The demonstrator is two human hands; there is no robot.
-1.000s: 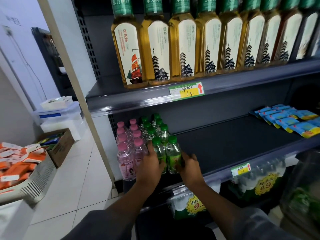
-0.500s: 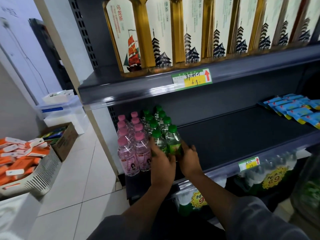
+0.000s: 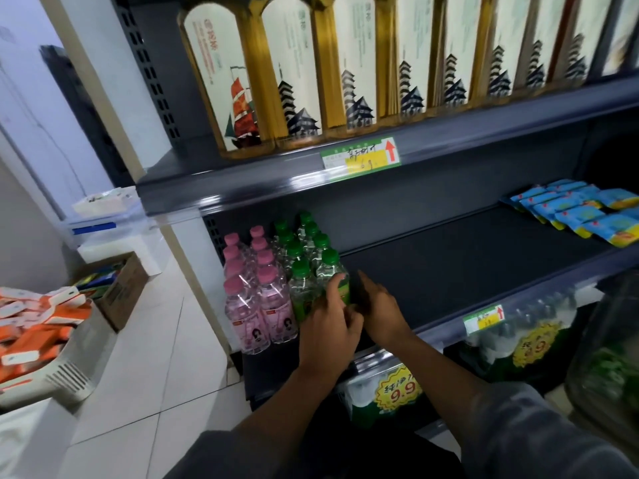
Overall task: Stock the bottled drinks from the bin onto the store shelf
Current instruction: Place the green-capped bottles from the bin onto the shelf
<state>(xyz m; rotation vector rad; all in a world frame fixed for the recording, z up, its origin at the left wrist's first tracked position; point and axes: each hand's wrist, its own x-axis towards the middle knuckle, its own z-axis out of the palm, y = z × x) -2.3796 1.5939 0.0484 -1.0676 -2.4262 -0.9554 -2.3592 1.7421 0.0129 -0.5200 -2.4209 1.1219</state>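
the green-capped bottles (image 3: 313, 261) stand upright in two tight rows at the left end of the middle shelf (image 3: 466, 267), running from the shelf's front edge toward its back. the front right bottle (image 3: 333, 276) is the one nearest the hands. the left hand (image 3: 328, 323) reaches in from below with its index finger stretched up against that bottle's label and the other fingers loosely bent in front of the bottle's lower part; it touches rather than grasps. the right hand (image 3: 378, 309) sits just right of the left fingertips, fingers straight and relaxed, pointing toward the bottle's side, holding nothing; whether it touches the bottle i cannot tell.

just left of the left fingers, two rows of pink-capped bottles (image 3: 257, 285) stand against the green ones. right of the right fingers the dark shelf floor runs on to a stack of blue packets (image 3: 581, 216), well apart. above the fingers, the upper shelf carries a row of amber tea bottles (image 3: 345, 70) with a price tag (image 3: 361, 159) on its edge. below the wrists, wrapped packs bear yellow 9.9 stickers (image 3: 397, 390). far left of the fingers sits a white basket (image 3: 65, 375) of orange packets.
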